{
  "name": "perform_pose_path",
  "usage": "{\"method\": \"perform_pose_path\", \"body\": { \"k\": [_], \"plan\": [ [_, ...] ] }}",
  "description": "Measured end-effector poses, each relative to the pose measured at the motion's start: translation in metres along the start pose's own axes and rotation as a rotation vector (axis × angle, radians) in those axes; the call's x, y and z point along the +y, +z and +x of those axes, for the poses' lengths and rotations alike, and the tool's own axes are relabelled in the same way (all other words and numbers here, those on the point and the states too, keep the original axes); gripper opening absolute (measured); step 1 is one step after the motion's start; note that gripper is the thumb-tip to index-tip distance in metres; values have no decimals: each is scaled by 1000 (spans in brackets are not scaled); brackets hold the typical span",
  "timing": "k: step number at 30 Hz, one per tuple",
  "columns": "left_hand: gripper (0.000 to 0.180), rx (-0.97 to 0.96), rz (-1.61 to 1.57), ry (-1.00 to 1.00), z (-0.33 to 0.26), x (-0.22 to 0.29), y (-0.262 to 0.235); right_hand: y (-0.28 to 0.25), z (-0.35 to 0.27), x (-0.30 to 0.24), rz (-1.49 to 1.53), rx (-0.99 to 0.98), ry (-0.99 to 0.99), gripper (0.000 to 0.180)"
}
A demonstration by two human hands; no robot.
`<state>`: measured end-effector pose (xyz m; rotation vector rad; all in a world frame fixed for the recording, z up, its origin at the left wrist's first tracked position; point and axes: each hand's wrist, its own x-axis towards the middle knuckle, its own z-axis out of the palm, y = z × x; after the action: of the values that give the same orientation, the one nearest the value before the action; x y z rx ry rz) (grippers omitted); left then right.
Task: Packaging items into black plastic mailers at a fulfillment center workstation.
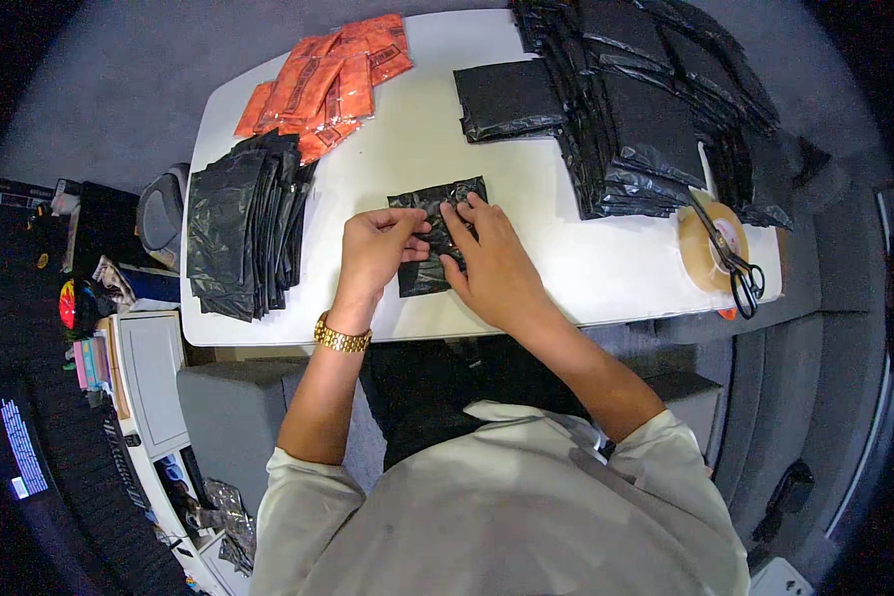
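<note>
Both hands press a small black plastic bag (435,238) flat on the white desk (566,258). The left hand (375,248) has its grip pinched shut on the bag's left edge, holding it steady. The right hand (487,260) lies just beside it, fingers spread apart, smoothing the fold.

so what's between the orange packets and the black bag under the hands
Only bare white table separates the orange packets from the black bag, seen in the head view.

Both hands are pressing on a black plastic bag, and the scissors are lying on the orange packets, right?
Not quite. In the head view both hands do press the black plastic bag, but the scissors lie on the tape roll, not on the orange packets.
</note>
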<state>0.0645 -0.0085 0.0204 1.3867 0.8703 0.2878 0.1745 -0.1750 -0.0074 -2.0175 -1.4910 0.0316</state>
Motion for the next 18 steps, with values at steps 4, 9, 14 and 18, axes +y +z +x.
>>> {"method": "perform_pose_path", "body": {
  "k": [4,9,14,18],
  "plan": [
    [28,-19,10,-22,3,0,-9,-1,2,-2,-48,-22,6,63],
    [29,3,103,-76,3,10,-8,0,0,-1,-60,-22,1,63],
    [29,223,507,195,-7,11,-12,2,0,0,-56,-29,3,63],
    [43,106,1090,807,-32,10,17,0,-1,3,-106,-40,-13,64]
  ]
}}
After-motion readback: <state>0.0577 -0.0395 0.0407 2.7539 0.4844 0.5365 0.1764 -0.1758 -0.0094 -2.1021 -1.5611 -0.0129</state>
